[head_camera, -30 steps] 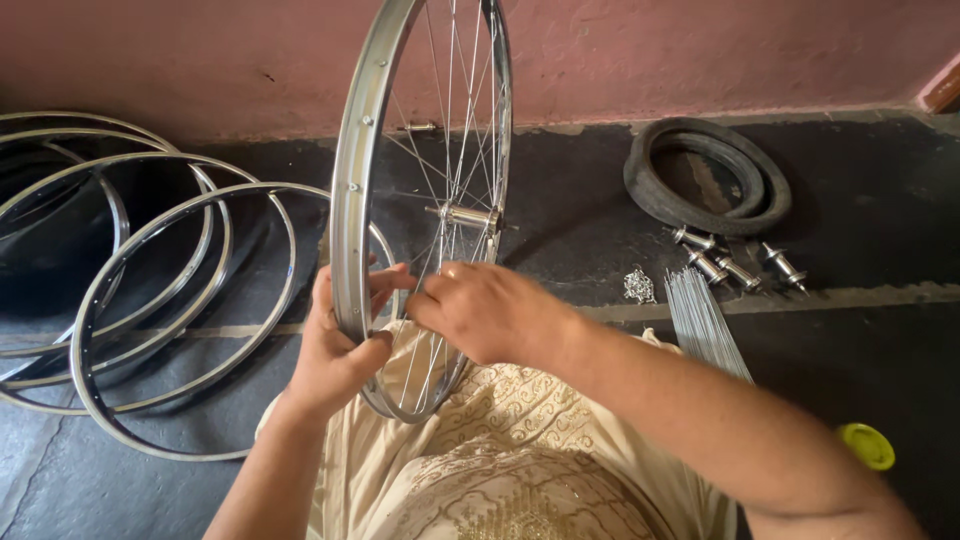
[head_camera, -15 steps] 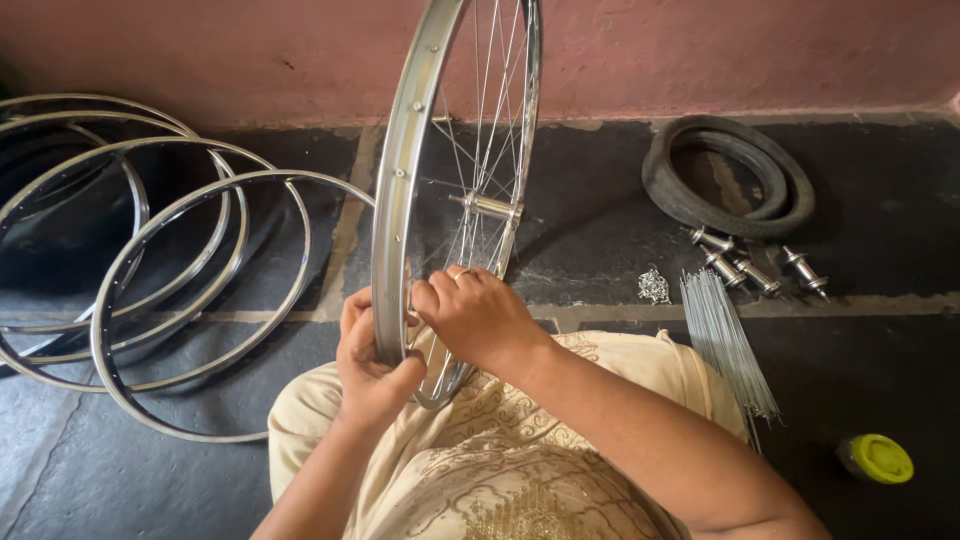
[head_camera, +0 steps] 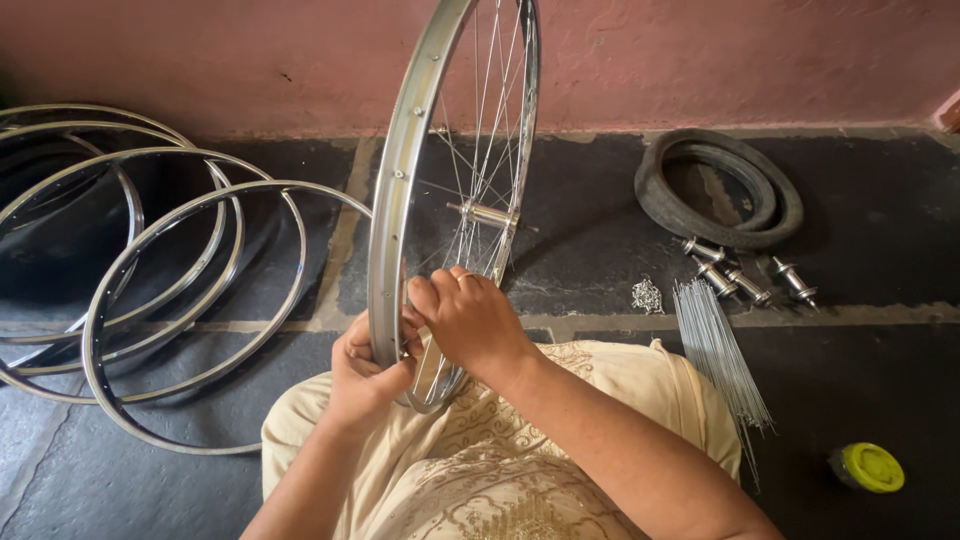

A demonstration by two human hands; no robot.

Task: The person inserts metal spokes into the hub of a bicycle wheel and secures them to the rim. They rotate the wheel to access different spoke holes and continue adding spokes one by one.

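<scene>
Both hands meet on the upright silver spoked bicycle wheel (head_camera: 455, 200) over my lap; left hand (head_camera: 365, 375) clasps its rim; right hand (head_camera: 470, 320) pinches among the spokes; bare silver rims (head_camera: 150, 270) lie left.

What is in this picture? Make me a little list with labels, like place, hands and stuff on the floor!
place: dark stone floor by a pink wall
left hand: grips the rim of the upright spoked wheel
right hand: fingers at the wheel's rim, among the spokes
wheel middle: metal hub
left of wheel: bare rims, overlapping flat
right of wheel: black tyre, spare hubs, loose spokes, small nipples pile, yellow-lidded pot
</scene>
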